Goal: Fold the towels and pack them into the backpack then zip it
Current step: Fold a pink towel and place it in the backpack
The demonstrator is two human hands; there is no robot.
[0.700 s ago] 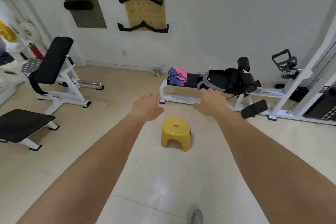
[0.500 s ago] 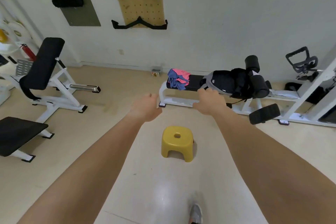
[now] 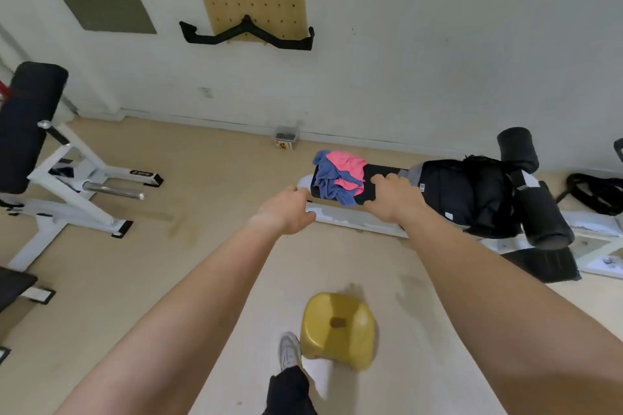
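A crumpled heap of blue and pink towels (image 3: 340, 177) lies on the left end of a black padded bench (image 3: 381, 175) by the far wall. A black backpack (image 3: 468, 194) with a grey panel rests on the same bench to the right of the towels. Both my arms are stretched forward. My left hand (image 3: 286, 209) hangs in the air short of the bench's left end, fingers loosely curled, holding nothing. My right hand (image 3: 392, 195) is in front of the bench between towels and backpack, fingers loosely bent and empty. I cannot tell whether it touches the bench.
A yellow plastic stool (image 3: 337, 327) stands on the floor between me and the bench, my foot (image 3: 289, 349) just left of it. A white-framed incline bench (image 3: 50, 162) fills the left side. Black roller pads (image 3: 539, 212) sit right of the backpack.
I have walked forward: bench, towels and backpack are nearer and larger, and the stool has slid down under my arms. Both hands stay outstretched and empty.
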